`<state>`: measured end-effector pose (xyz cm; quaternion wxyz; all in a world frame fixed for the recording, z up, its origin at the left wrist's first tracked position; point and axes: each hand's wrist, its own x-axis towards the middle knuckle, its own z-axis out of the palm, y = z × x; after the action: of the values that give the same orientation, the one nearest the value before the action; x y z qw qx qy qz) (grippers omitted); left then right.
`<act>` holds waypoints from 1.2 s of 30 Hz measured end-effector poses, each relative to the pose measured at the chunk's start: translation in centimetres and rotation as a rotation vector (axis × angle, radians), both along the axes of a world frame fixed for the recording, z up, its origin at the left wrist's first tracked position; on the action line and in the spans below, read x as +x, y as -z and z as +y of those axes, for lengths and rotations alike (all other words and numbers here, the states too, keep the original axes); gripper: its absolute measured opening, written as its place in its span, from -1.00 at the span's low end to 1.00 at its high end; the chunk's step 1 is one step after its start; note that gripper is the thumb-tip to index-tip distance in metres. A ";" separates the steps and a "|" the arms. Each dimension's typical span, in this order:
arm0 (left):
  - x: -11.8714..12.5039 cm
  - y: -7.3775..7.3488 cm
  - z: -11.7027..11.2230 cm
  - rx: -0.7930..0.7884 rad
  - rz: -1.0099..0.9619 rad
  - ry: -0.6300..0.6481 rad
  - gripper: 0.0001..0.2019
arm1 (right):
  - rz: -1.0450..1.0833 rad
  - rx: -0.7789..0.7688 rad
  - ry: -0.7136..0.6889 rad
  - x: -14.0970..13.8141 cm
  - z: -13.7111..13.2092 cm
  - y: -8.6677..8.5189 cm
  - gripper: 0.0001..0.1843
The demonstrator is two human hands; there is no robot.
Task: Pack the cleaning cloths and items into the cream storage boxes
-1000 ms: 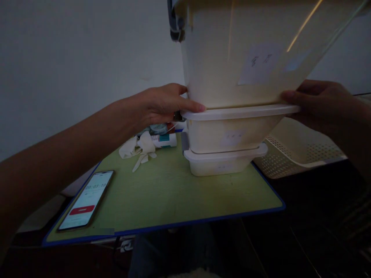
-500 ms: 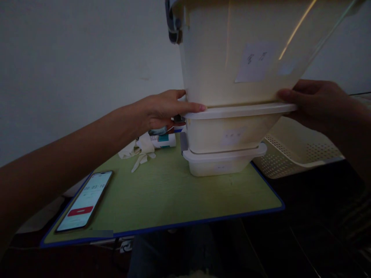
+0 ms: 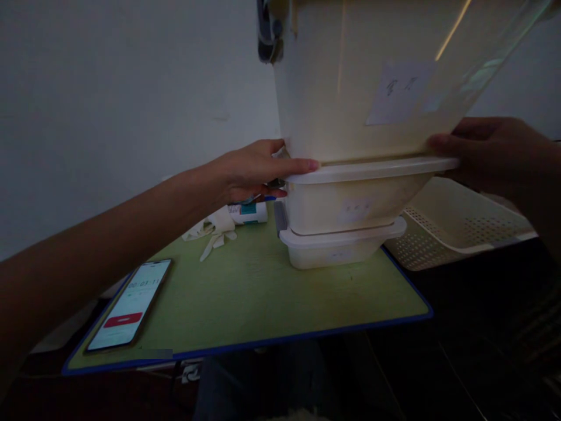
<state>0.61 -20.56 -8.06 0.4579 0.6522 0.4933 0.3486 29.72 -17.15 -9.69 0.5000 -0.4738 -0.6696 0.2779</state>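
Three lidded storage boxes stand stacked on the green table. On top is a large translucent storage box [image 3: 333, 99] with a handwritten paper label and a dark clip at its upper left; its top is out of view. Under it sit a middle storage box [image 3: 315, 202] and a shallow bottom storage box [image 3: 315, 255]. My left hand [image 3: 258, 172] grips the left end of the middle box's lid, one digit lying over the rim and others below. At the opposite end, my right hand [image 3: 491, 152] holds the same lid, its thumb against the large box's base; its other fingers are mostly hidden.
The green table [image 3: 245, 298] has a blue edge. A phone [image 3: 129, 307] showing a timer lies at its left. Behind my left forearm are pale gloves [image 3: 217, 228] and a white bottle [image 3: 258, 213]. A perforated basket [image 3: 464, 228] stands to the right.
The stack appears slightly farther right in view, the top box most of all, with both hands keeping their hold. The phone's timer has advanced by one second.
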 end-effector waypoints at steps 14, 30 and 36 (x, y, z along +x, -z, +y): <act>0.1 0.7 -0.7 0.019 0.015 -0.006 -0.52 | -0.004 0.023 -0.015 0.6 -0.2 1.1 -0.81; -0.4 1.4 2.5 0.030 -0.057 -0.043 -0.60 | 0.114 0.002 0.036 -0.6 2.8 1.1 -0.86; -1.0 1.6 6.2 0.023 -0.084 -0.043 -0.61 | 0.227 -0.010 0.024 -1.5 5.6 0.9 -0.88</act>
<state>-0.44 -14.33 -9.68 0.4629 0.6317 0.4836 0.3909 28.27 -11.58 -10.61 0.5734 -0.4497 -0.6017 0.3271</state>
